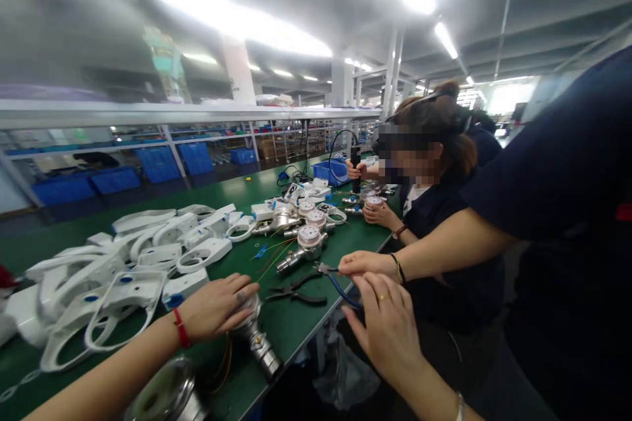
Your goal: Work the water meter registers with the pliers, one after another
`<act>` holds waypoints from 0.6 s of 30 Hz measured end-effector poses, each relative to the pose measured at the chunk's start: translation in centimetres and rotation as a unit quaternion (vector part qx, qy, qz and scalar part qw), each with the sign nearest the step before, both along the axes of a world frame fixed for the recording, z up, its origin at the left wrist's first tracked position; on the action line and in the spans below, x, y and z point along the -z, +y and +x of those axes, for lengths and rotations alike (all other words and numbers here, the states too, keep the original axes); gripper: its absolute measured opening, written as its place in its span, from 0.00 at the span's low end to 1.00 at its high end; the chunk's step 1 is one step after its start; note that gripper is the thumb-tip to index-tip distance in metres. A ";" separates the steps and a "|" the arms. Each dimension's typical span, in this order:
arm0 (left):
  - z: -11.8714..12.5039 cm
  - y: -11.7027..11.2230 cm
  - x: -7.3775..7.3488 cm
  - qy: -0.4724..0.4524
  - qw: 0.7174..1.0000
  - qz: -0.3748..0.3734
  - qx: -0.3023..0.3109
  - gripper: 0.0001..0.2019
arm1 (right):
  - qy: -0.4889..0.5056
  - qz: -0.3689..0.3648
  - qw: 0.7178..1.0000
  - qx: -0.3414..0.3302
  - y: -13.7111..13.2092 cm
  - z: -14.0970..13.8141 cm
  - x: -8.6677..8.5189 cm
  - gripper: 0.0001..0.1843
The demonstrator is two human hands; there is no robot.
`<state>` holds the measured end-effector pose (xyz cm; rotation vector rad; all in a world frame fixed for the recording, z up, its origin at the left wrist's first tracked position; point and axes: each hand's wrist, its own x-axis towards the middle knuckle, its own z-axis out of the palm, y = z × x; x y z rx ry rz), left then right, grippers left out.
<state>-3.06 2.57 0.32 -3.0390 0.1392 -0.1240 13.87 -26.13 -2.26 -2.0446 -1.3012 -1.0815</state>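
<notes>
My left hand [214, 308], with a red band at the wrist, lies flat on top of a metal water meter [257, 339] at the near edge of the green bench; its fingers are spread over the dial. My right hand [388, 329], wearing a ring, is raised just off the bench edge with fingers stretched out, touching the blue handle of a pair of pliers [340, 289]. A co-worker's hand [368, 264], reaching in from the right in a dark sleeve, pinches the head end of those pliers. Black-handled pliers [296, 295] lie on the bench between my hands.
Several white plastic housings [123, 270] are piled at the left. More water meters [309, 240] and coloured wires stand mid-bench. Another person [424, 171] farther along works with a black driver. Blue bins [158, 164] sit under a shelf behind. A round metal part [165, 395] lies near my left forearm.
</notes>
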 end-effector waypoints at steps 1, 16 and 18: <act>-0.1 -0.2 -0.3 0.011 1.000 -0.004 -0.011 0.20 | 0.013 -0.027 0.999 0.011 0.8 0.4 0.1 0.18; -0.7 -6.3 -2.8 -0.218 0.844 -0.379 -0.310 0.22 | 0.118 -0.037 0.987 -0.102 9.0 -3.9 2.1 0.12; -0.3 -8.4 -3.7 -0.138 0.744 -0.556 -0.343 0.27 | 0.141 0.042 0.980 -0.135 8.3 -5.4 1.6 0.13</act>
